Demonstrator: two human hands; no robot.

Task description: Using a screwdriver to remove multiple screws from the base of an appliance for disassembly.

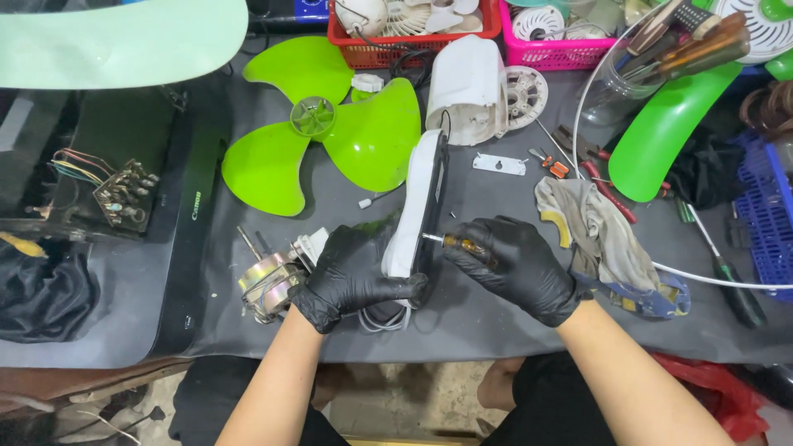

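Gloved hands, left (351,277) gripping white housing (417,211), right (512,264) holding screwdriver (458,243) against it

We note a bench (496,330) covered with a dark grey sheet, its front edge running across the lower part of the view. Beyond that edge we observe a rough, pale concrete floor (388,409), dusty and littered with small debris at the lower left. Along the far side of the bench we record a red plastic basket (347,37) just beside a pink one (570,51), and a blue crate (764,215) at the right edge. Lighting is even and bright from above, with soft shadows; we see no walls or windows
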